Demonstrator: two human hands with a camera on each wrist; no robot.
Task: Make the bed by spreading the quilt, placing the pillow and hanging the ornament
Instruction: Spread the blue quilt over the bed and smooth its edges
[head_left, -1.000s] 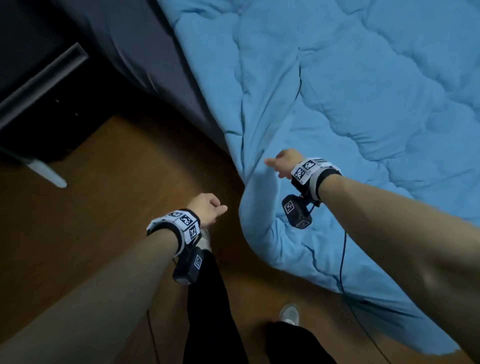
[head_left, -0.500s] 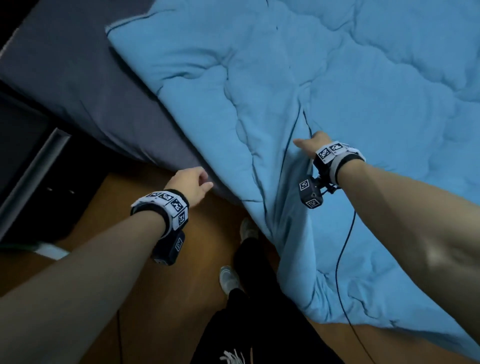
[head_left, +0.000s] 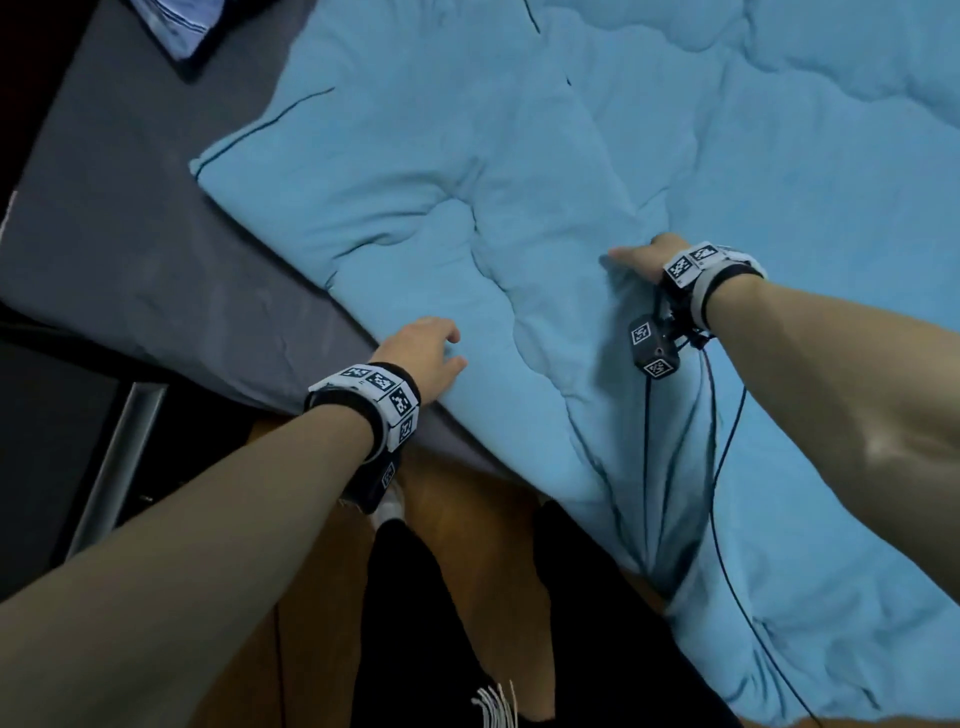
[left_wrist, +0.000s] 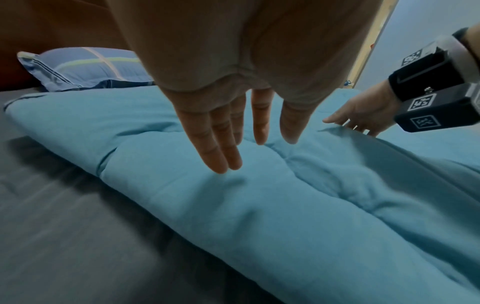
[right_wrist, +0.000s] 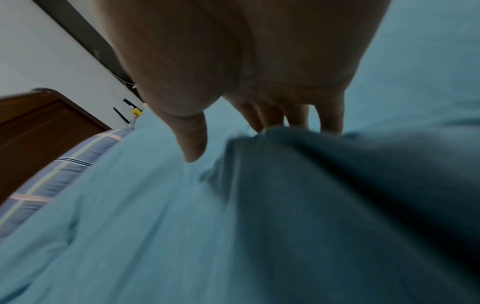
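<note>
Quilt-spreading looks half done: head view shows the puffy light-blue quilt (head_left: 597, 218) skewed on the grey mattress (head_left: 119, 234), both flat hands apart; left wrist view, left hand (left_wrist: 233, 115) fingers straight above it, striped pillow (left_wrist: 85, 70) beyond; right wrist view, right hand (right_wrist: 259, 92) pressing a fold; ornament unseen.

A plain light-blue quilt (head_left: 519, 182) is seen over a dark grey sheet (head_left: 130, 234). The pillow (left_wrist: 85, 70) is patterned in blue checks with pale yellow and pink stripes. Black-and-white square markers are shown on the wristbands (head_left: 379, 389).
</note>
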